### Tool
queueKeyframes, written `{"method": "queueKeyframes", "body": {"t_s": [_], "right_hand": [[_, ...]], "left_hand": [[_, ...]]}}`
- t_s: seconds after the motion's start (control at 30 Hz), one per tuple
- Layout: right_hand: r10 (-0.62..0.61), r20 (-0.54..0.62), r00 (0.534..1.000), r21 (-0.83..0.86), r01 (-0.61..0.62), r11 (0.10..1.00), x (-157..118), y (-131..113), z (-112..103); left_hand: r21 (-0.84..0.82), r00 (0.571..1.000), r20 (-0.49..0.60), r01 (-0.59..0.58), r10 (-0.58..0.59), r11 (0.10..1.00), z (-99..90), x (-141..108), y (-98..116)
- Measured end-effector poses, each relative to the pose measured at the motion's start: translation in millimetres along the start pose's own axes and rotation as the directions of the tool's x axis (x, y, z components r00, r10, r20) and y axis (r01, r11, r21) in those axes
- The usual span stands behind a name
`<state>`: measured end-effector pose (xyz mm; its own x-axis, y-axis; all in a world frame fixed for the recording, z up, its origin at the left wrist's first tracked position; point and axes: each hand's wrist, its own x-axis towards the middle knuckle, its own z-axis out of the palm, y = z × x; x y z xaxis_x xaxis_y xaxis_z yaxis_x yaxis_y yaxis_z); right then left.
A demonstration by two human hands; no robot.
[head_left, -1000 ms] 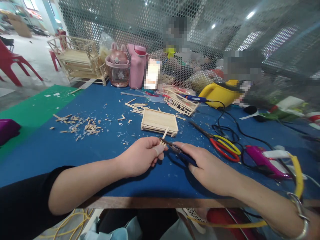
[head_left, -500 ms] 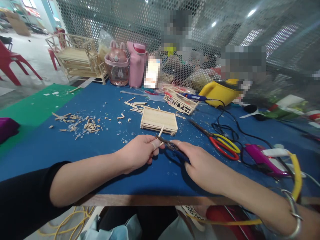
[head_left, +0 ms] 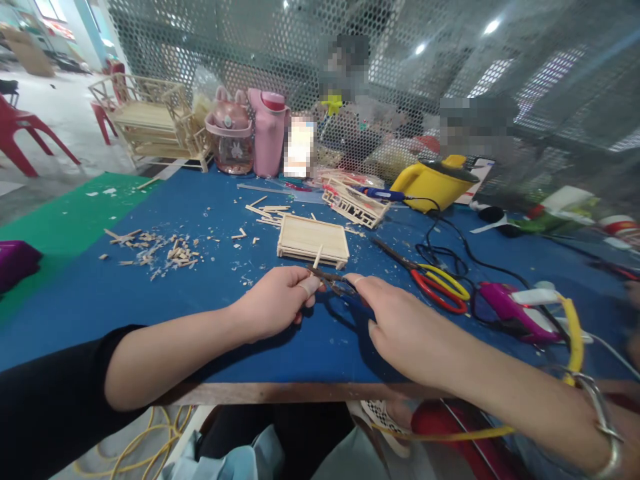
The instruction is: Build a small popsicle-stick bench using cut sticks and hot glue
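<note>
My left hand (head_left: 280,298) pinches a thin wooden stick (head_left: 318,256), whose pale end sticks up past the fingertips. In my right hand (head_left: 400,327) is a pair of dark-jawed pliers (head_left: 336,281) with blue handles, partly hidden by the fingers. The jaws lie across the stick, close to my left fingertips. Just beyond both hands stands a small wooden tray-like piece (head_left: 314,239) with a raised rim and short feet. Scissors (head_left: 425,279) with red and yellow handles lie to the right of it.
Stick offcuts (head_left: 183,252) litter the left side. Behind are loose sticks (head_left: 273,212), a wooden lattice piece (head_left: 355,205), a pink bottle (head_left: 269,137) and a yellow container (head_left: 433,187). A purple glue gun (head_left: 523,313) and black cable (head_left: 470,243) lie right. A blurred hand (head_left: 634,320) shows at the right edge.
My view has shifted slightly, so the table's things sit a little further left. The pliers' jaws look a bit wider apart around the stick. A blurred hand has appeared at the right edge.
</note>
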<state>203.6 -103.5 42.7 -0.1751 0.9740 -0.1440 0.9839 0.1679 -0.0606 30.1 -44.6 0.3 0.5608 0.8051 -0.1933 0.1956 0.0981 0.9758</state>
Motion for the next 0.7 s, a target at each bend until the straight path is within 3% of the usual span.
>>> {"method": "queueKeyframes", "body": {"t_s": [0.07,0.2,0.33,0.43,0.57,0.63,0.7], "right_hand": [[0.001,-0.028,1.000,0.048,0.000,0.999,0.8,4.8,0.4],[0.045,-0.052,0.998,0.088,-0.040,0.995,3.6,11.3,1.5],[0.030,0.001,1.000,0.200,-0.030,0.979,2.3,16.1,-0.8],[-0.013,0.001,1.000,0.287,0.012,0.958,0.3,20.0,-0.4],[-0.032,-0.027,0.999,0.336,0.039,0.941,-0.3,24.3,3.7],[-0.043,-0.050,0.998,0.361,0.058,0.931,-0.7,23.7,3.8],[-0.063,-0.068,0.996,0.394,0.085,0.915,-2.0,20.1,1.4]], "left_hand": [[0.255,0.998,0.000,-0.058,0.060,0.965,-9.0,-2.9,3.4],[0.690,0.983,-0.045,-0.098,0.178,0.717,-25.4,-5.6,5.2],[0.877,0.979,-0.079,-0.021,0.186,0.481,-29.1,-2.2,2.6],[0.921,0.977,-0.096,0.015,0.191,0.390,-28.2,0.3,2.5],[0.908,0.949,-0.130,-0.001,0.286,0.418,-26.7,-3.2,8.6],[0.850,0.926,-0.125,-0.086,0.357,0.520,-23.6,-6.9,12.4],[0.693,0.931,-0.096,-0.191,0.352,0.695,-18.4,-9.5,14.0]]}}
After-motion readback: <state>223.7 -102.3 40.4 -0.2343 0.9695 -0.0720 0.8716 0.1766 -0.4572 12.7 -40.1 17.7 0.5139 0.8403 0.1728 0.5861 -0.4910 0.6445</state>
